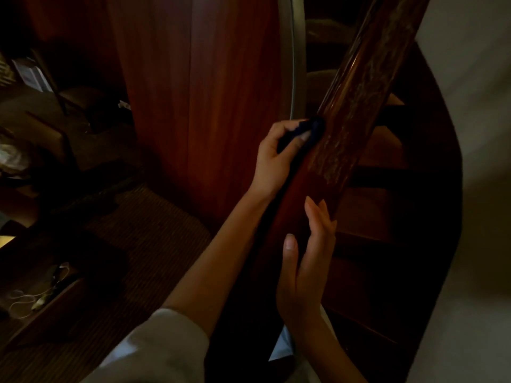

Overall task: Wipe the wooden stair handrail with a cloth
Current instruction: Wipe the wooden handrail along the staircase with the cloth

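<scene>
One cloth (315, 129) in left hand (272, 161), seemingly touching handrail (351, 111).

**stairfan:** where's the cam sitting for this one?

**dustoff:** just the one view, worn on the person's head. It faces forward and tips steeply down along the wooden handrail (348, 128), which cuts diagonally from bottom centre up to top right.

**stairfan:** how close in?

**dustoff:** pretty close. Both forearms come in from the bottom edge, the left hand (272, 158) with its dark cloth (315, 128) lands about mid-frame, and the right hand (307, 261) is just below it.

**stairfan:** wide lens?

**dustoff:** yep, the edges bow. Stair treads (367, 217) drop away right of the rail, and a striped rug (138, 230) shows lower left.
</scene>
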`<state>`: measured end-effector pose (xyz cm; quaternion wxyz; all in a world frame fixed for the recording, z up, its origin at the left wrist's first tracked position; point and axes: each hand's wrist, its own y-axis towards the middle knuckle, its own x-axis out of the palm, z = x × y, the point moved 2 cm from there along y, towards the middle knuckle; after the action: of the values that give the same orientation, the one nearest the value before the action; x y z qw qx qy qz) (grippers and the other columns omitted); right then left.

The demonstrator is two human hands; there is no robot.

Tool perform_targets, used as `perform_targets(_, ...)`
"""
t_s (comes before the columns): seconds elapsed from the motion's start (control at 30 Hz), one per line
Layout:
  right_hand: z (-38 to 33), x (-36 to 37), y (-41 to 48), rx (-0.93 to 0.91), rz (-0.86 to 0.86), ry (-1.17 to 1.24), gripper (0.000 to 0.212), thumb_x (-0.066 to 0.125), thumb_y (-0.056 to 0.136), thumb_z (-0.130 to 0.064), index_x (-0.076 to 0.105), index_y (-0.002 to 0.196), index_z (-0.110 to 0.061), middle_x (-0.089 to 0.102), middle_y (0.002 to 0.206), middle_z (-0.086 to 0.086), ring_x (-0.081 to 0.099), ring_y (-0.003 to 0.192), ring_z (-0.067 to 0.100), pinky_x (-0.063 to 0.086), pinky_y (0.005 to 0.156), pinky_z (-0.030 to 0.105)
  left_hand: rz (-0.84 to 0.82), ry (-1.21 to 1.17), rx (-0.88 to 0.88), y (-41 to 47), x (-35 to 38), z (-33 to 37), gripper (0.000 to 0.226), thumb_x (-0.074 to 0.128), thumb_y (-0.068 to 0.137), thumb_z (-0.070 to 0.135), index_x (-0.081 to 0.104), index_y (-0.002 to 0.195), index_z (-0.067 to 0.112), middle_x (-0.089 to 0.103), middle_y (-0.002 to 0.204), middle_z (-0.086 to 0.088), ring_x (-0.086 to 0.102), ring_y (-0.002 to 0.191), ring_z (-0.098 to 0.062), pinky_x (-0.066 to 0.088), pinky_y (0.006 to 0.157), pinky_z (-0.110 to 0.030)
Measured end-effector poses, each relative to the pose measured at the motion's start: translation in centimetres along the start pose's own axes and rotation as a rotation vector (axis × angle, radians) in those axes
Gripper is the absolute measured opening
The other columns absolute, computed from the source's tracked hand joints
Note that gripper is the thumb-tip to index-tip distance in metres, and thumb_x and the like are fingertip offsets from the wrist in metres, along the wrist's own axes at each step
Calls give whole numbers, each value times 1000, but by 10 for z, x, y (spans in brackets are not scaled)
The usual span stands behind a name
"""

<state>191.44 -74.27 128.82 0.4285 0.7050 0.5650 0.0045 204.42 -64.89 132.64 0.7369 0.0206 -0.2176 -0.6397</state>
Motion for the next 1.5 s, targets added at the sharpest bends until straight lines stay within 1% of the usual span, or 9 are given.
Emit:
perform_targets(0.27, 1, -2, -2, -10, -15, 70, 51, 31, 106, -36, 40, 144, -3, 38, 152, -1, 26, 147, 18, 17, 117, 21, 13, 32, -124, -95, -44, -23, 12, 49, 98, 3, 60, 101, 2, 61, 97, 0, 61, 88, -4, 47, 79, -17)
perform_targets(0.43, 0, -2, -2, 3, -16, 101, 51, 32, 105, -36, 41, 143, -2, 39, 150, 1, 25, 147, 17, 15, 118, 21, 39, 139, -236, -157, -68, -10, 10, 54, 93, 4, 63, 98, 6, 65, 96, -4, 63, 91, -12, 49, 82, -22)
perform_targets(0.63, -8, -15, 0, 29, -71, 318, 44, 39, 99, -29, 48, 138, -10, 50, 142, 4, 34, 143, 23, 25, 115, 58, -46, 87, -53, -136, -29, 70, 18, 61, 88, 21, 68, 103, 13, 70, 99, 4, 67, 93, -9, 52, 78, -18)
perform_targets(0.73, -20, -36, 5, 191, -101, 726, 40, 42, 96, -39, 47, 135, -43, 57, 131, -13, 55, 124, 13, 50, 96, 33, -79, 93, -33, -122, 9, 97, 14, 63, 87, 21, 70, 100, 19, 73, 100, 3, 71, 89, -12, 54, 73, -18)
perform_targets(0.8, -24, -53, 12, 225, -40, 829, 43, 48, 93, -40, 43, 136, -41, 58, 128, -22, 58, 119, 5, 51, 88, 19, -134, 7, -135, -117, 33, 105, 14, 62, 86, 22, 70, 98, 19, 74, 96, -3, 72, 83, -17, 55, 69, -22)
perform_targets(1.03, -21, -128, 47, 120, 270, 633, 46, 54, 90, -39, 45, 135, -37, 55, 123, -22, 57, 118, 11, 52, 88, 29, -250, -325, -233, -116, 111, 119, 20, 58, 87, 28, 72, 101, 23, 72, 98, -5, 70, 86, -16, 56, 71, -24)
perform_targets(1.27, 27, -138, 51, 102, 315, 460, 34, 55, 89, -9, 59, 109, -37, 48, 112, -6, 53, 106, 4, 45, 86, 12, -60, 519, 307, -110, 102, 93, 36, 68, 83, -5, 65, 103, 25, 65, 106, 7, 61, 105, -2, 47, 87, -14)
perform_targets(1.37, 39, -115, 45, 26, 233, 377, 30, 53, 91, -7, 62, 109, -30, 47, 114, -1, 53, 108, 6, 49, 90, 22, 58, 868, 339, -115, 72, 66, 39, 74, 79, -1, 65, 106, 26, 57, 114, 11, 55, 109, -1, 50, 92, -23)
perform_targets(1.5, 37, -74, 32, -209, 11, 136, 31, 50, 93, -13, 69, 118, -18, 52, 124, 4, 57, 109, 15, 54, 85, 29, 208, 1123, 173, -137, 28, 31, 52, 54, 94, 6, 45, 143, 23, 39, 147, -1, 37, 136, -14, 45, 105, -41)
